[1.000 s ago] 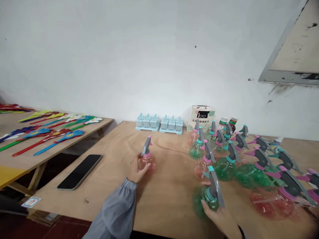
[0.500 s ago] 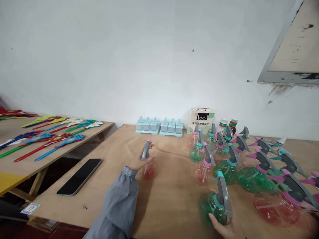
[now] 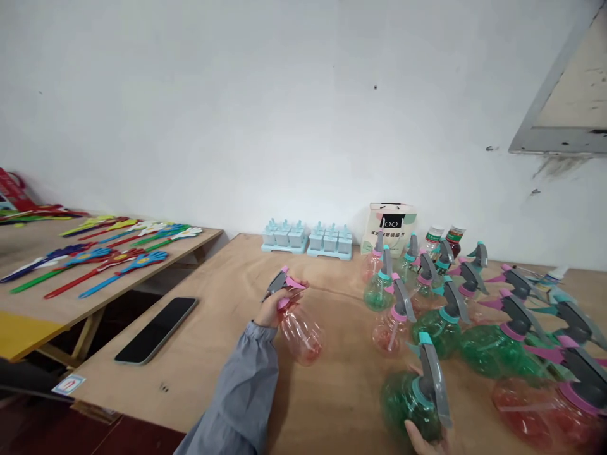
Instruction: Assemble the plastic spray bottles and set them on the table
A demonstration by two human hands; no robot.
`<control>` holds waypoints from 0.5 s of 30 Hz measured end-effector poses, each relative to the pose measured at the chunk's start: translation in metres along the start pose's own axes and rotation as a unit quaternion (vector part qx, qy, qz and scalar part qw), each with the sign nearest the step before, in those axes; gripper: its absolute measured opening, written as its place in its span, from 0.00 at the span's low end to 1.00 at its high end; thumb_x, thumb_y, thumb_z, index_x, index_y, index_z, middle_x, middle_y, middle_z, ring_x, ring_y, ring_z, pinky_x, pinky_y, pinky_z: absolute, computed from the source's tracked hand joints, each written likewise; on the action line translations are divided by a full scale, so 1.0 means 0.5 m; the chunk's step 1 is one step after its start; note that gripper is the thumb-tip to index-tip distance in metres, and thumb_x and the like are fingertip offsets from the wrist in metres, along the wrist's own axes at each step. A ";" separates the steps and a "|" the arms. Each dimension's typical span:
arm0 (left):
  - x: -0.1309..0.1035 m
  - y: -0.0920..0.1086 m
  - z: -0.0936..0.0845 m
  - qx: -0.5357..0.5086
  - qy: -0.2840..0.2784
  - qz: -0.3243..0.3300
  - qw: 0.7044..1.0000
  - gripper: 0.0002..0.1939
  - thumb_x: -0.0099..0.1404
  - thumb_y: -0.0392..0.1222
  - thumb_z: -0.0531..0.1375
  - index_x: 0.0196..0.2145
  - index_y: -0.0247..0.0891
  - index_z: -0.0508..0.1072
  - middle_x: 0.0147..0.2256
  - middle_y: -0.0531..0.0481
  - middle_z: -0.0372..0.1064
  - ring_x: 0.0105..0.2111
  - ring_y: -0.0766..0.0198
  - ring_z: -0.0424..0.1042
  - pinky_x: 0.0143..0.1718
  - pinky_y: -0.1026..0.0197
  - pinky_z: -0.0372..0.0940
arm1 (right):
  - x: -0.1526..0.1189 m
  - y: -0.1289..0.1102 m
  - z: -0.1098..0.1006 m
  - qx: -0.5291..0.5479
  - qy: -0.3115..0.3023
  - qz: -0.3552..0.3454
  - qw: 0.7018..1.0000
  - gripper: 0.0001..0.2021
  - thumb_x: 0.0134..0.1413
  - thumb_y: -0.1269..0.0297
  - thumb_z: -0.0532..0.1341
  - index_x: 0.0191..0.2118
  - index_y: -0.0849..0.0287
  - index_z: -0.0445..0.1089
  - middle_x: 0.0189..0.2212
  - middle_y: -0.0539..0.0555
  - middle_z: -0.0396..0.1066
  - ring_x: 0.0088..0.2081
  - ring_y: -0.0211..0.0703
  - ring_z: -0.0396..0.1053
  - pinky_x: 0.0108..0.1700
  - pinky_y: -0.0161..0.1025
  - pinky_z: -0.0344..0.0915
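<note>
My left hand [image 3: 274,307] is wrapped round the neck of a pink spray bottle [image 3: 303,333], whose clear pink body tilts down to the right and whose grey and pink nozzle points right. At the lower right my right hand [image 3: 427,442], only partly in view, grips a green spray bottle [image 3: 403,401] with a grey and teal head. Beside and behind it stand several more pink and green spray bottles, among them a small pink one [image 3: 389,332] and a green one [image 3: 378,292].
Two light-blue popsicle moulds [image 3: 283,237] and a paper bag [image 3: 389,234] stand by the wall. A black phone [image 3: 157,331] lies on the wooden table [image 3: 199,379]. Colourful hand-shaped sticks [image 3: 118,272] cover another table at left.
The pink bottle in my left hand has turned from upright to tilted, its body now swung right and its nozzle facing right. The view has shifted slightly.
</note>
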State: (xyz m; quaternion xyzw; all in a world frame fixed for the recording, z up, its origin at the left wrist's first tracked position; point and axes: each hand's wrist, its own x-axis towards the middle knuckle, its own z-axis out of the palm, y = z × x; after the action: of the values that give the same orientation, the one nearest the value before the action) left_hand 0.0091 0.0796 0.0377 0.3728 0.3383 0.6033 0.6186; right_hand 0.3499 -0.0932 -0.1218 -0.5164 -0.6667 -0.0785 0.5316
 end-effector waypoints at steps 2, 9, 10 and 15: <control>-0.005 -0.001 0.006 -0.005 -0.006 0.003 1.000 0.17 0.39 0.36 0.64 0.32 0.37 0.75 0.32 0.48 0.79 0.39 0.56 0.78 0.40 0.61 0.68 | 0.000 0.002 -0.001 0.021 0.000 0.007 1.000 0.32 0.53 0.63 0.64 0.65 0.50 0.62 0.38 0.55 0.78 0.42 0.53 0.79 0.44 0.46 0.77; -0.009 0.000 0.013 -0.013 -0.022 0.019 0.999 0.06 0.37 0.35 0.58 0.19 0.37 0.68 0.18 0.54 0.66 0.21 0.68 0.66 0.25 0.65 0.63 | -0.017 0.020 0.002 0.038 -0.002 0.043 0.998 0.27 0.53 0.60 0.66 0.60 0.53 0.66 0.45 0.57 0.77 0.48 0.54 0.77 0.49 0.47 0.76; -0.008 -0.002 0.012 -0.011 -0.022 0.016 1.000 0.06 0.37 0.35 0.58 0.19 0.37 0.67 0.19 0.54 0.66 0.21 0.68 0.66 0.25 0.65 0.63 | -0.018 0.020 0.003 0.037 -0.002 0.042 0.998 0.27 0.53 0.59 0.66 0.59 0.54 0.67 0.45 0.58 0.77 0.48 0.54 0.77 0.49 0.47 0.77; -0.003 -0.021 0.004 0.038 -0.017 -0.030 0.999 0.14 0.41 0.40 0.60 0.30 0.38 0.72 0.27 0.48 0.73 0.31 0.58 0.73 0.25 0.63 0.62 | -0.019 0.011 0.004 0.059 -0.004 0.093 0.994 0.25 0.52 0.57 0.66 0.56 0.54 0.68 0.45 0.59 0.77 0.46 0.55 0.78 0.47 0.48 0.77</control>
State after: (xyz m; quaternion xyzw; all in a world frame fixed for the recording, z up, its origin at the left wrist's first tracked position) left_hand 0.0161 0.0781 0.0294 0.3962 0.3615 0.5649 0.6271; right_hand 0.3517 -0.0950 -0.1326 -0.5446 -0.6209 0.0127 0.5637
